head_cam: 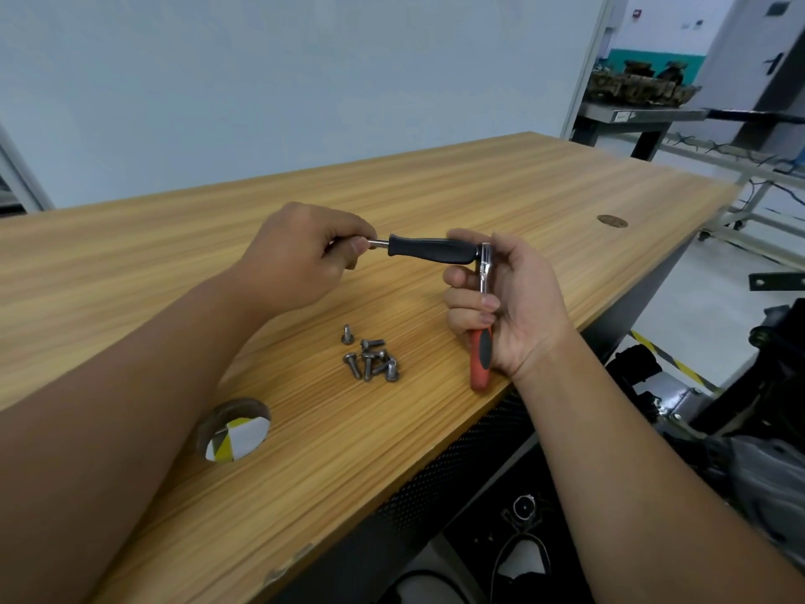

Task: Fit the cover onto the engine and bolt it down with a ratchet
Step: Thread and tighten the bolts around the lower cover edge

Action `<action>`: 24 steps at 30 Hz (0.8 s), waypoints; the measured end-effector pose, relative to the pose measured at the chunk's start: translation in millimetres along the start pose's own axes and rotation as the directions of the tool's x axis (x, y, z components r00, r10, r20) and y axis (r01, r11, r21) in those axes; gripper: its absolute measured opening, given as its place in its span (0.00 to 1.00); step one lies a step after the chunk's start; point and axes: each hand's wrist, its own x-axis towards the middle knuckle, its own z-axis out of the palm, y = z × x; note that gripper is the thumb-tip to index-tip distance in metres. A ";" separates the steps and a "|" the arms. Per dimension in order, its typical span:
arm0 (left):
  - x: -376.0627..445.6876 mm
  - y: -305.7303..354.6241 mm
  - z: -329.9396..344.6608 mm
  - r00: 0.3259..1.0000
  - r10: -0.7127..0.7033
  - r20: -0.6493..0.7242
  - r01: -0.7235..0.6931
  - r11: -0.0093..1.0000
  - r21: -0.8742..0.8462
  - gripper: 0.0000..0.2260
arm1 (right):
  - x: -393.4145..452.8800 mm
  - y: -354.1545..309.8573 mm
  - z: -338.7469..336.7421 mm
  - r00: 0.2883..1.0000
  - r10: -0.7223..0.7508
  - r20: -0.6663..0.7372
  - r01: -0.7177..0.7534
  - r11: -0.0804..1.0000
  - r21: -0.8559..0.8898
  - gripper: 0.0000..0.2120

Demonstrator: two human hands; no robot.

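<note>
Right hand (pixel 505 303) grips ratchet (pixel 481 324) upright | left hand (pixel 300 255) pinches extension (pixel 429 250) to seat it | bolts (pixel 370 357) near, on worktop (pixel 501 189).

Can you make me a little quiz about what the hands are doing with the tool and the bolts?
1. True or false: the bolts lie loose on the wooden table.
2. Which hand grips the ratchet by its red and black handle: A left, B right?
3. Fill in: the left hand pinches the metal end of the ____ extension piece.

Key: 1 true. 2 B, the right hand. 3 black.
</note>
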 end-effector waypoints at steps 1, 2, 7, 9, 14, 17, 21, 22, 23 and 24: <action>-0.7 1.1 -2.2 1.000 -0.001 0.027 0.001 1.000 0.002 0.08 | -1.8 0.1 3.0 0.999 -0.040 -0.033 0.037 0.996 -0.086 0.19; -2.4 1.5 -5.3 1.000 -0.001 0.026 0.000 0.999 0.033 0.08 | -4.5 -0.6 5.1 0.994 -0.086 -0.073 0.073 0.984 -0.165 0.21; -9.2 7.8 -33.8 0.995 -0.097 -0.032 0.096 0.995 -0.035 0.16 | -49.2 -20.1 -4.8 0.954 -0.270 -0.127 0.257 0.960 -0.111 0.07; -13.1 16.2 -31.3 0.926 -0.070 0.371 0.097 0.994 -0.054 0.20 | -80.4 -28.1 -13.2 0.947 -0.297 -0.120 0.291 0.954 -0.064 0.07; -15.9 29.9 -17.2 0.791 -0.051 0.610 0.059 0.998 0.007 0.29 | -161.7 -33.0 -37.8 0.934 -0.301 -0.194 0.269 0.948 -0.171 0.07; -22.2 38.5 -4.8 0.781 -0.060 0.622 -0.056 0.985 0.166 0.36 | -204.7 -33.2 -55.8 0.915 -0.300 -0.269 0.253 0.947 -0.196 0.07; -35.7 57.3 30.2 0.878 0.024 0.479 -0.218 0.910 0.354 0.23 | -250.4 -35.1 -75.6 0.891 -0.310 -0.330 0.254 0.946 -0.204 0.06; -36.7 60.8 33.7 0.898 0.051 0.437 -0.225 0.907 0.357 0.21 | -260.6 -36.3 -79.3 0.881 -0.324 -0.345 0.267 0.942 -0.203 0.06; -36.7 62.2 35.2 0.913 0.080 0.400 -0.230 0.911 0.342 0.19 | -270.0 -37.9 -82.5 0.866 -0.345 -0.361 0.286 0.936 -0.207 0.06; -37.0 61.8 35.5 0.922 0.113 0.369 -0.240 0.917 0.319 0.18 | -278.5 -39.7 -85.5 0.852 -0.365 -0.376 0.306 0.929 -0.209 0.05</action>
